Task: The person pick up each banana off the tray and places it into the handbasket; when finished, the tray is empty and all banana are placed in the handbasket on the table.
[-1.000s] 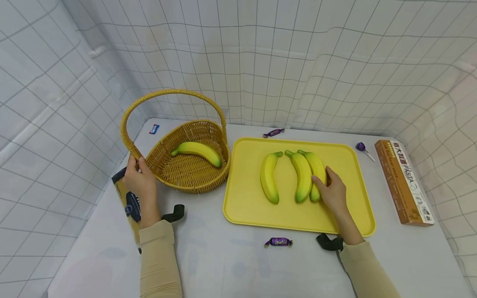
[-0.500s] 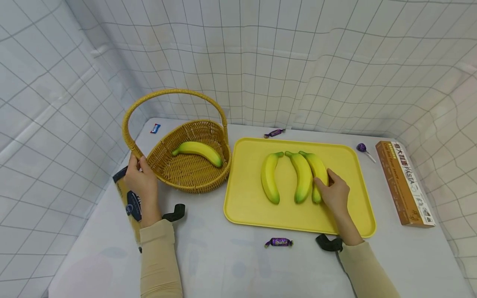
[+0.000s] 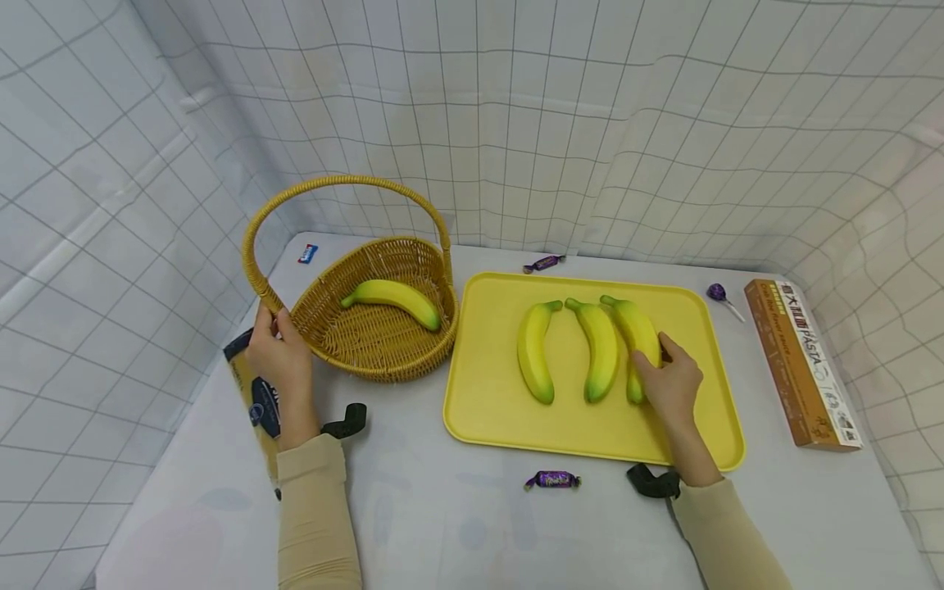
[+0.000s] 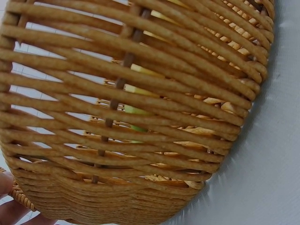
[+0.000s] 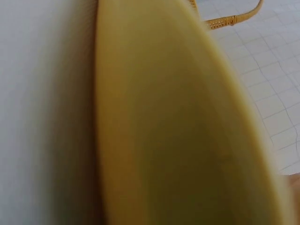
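The head view shows a curved yellow banana with green ends point(image 3: 638, 334) on the right part of a flat yellow rectangular tray point(image 3: 490, 418), its stem towards eleven o'clock. Your right hand point(image 3: 673, 389) grips it, thumb on the side nearer nine o'clock, fingers on the other; whether it is lifted off the surface you cannot tell. In the right wrist view its blurred yellow side takes up most of the picture.

Just beside it at nine o'clock, but apart, lies a second yellow banana point(image 3: 601, 352), and farther that way a third yellow banana point(image 3: 534, 354).

Off the tray at nine o'clock stands your golden-brown woven basket point(image 3: 387, 374), holding a fourth yellow banana point(image 3: 394, 300). Your left hand point(image 3: 279, 356) grasps the foot of its tall arched woven handle point(image 3: 354, 180); the left wrist view looks through the weave at yellow and green.

At the basket's eight o'clock, partly under your left arm, is a yellow-and-black packet point(image 3: 264, 406); near its ten o'clock, a small blue-and-red wrapper point(image 3: 308, 254). Around the tray you have a purple twist-wrapped candy point(image 3: 544, 263) at eleven, a purple lollipop point(image 3: 716, 292) at two, a brown-and-white pasta box point(image 3: 802, 365) at three and another purple candy point(image 3: 553, 479) towards six.
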The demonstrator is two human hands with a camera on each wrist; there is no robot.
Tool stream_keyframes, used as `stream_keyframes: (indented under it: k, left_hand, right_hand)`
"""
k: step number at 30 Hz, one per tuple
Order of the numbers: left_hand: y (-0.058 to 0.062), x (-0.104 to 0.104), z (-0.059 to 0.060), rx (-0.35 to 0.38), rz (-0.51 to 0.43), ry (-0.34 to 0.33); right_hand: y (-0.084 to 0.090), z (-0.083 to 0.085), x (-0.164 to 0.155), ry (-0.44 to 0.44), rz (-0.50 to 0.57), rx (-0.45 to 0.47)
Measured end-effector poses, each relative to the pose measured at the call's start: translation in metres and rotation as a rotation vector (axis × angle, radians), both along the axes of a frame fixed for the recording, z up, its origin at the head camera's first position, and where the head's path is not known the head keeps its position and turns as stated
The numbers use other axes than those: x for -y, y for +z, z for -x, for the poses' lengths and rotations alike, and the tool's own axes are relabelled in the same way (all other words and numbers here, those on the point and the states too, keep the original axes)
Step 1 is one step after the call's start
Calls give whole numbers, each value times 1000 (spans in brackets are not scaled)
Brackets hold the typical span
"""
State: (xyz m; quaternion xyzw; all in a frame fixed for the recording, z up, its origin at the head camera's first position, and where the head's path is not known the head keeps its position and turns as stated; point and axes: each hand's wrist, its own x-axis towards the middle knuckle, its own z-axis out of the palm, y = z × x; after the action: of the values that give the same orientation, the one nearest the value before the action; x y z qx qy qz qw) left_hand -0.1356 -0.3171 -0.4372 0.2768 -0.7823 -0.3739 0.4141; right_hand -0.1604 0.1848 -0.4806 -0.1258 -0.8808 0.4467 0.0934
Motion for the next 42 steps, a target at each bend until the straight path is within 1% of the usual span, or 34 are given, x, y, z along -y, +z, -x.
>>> stream_keyframes:
  k: [5, 8, 16, 20, 28, 33, 38, 42]
  left_hand:
    - [-1, 0, 0, 1, 0, 3]
    - [0, 0, -1, -2, 9, 6]
    - [1, 0, -1, 7, -4, 5]
    - [0, 0, -1, 6, 0, 1]
    - [0, 1, 0, 10, 0, 0]
    - [1, 0, 0, 8, -3, 10]
    - [1, 0, 0, 19, -5, 7]
    - [1, 1, -2, 24, -12, 0]
  right_hand:
    - [9, -3, 0, -12, -10, -21]
    - [15, -4, 2, 6, -5, -35]
    - [40, -6, 19, 108, 20, -124]
    - [50, -5, 33, 167, 21, -151]
    - [66, 1, 72, 305, 10, -197]
    - [77, 4, 104, 410, 23, -247]
    - [83, 9, 140, 522, 23, -285]
    - [90, 11, 171, 616, 36, -276]
